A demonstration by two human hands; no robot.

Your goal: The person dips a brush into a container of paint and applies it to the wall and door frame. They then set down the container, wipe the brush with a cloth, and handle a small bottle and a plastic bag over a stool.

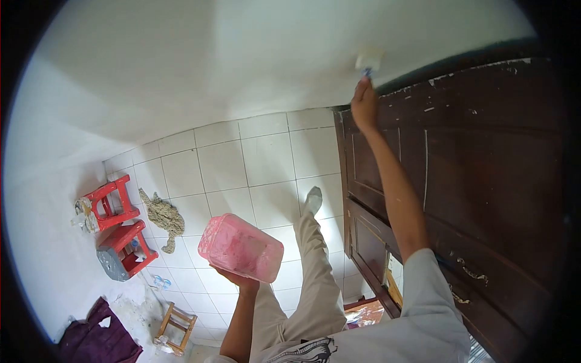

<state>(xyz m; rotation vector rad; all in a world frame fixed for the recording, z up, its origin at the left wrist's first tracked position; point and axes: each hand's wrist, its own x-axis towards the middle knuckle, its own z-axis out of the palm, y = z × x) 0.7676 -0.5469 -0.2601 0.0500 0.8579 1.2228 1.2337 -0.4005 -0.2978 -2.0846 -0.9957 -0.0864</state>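
My right hand (364,104) is stretched up and closed around the handle of a paintbrush (369,59). The pale head of the brush is against the white wall (272,54), just above the edge of the dark wooden cabinet, and is slightly blurred. Low in front of my body, my left hand (242,279) grips a pink plastic tub (239,248) from beneath and the side. The tub is tilted, with whitish smears over its pink surface. Most of my left fingers are hidden behind it.
A dark brown cabinet (484,163) with drawer handles fills the right side. On the tiled floor (266,157) are two red stools (124,202), a crumpled rag (163,218) and a small wooden stool (175,327). A dark purple cloth (100,339) lies at lower left.
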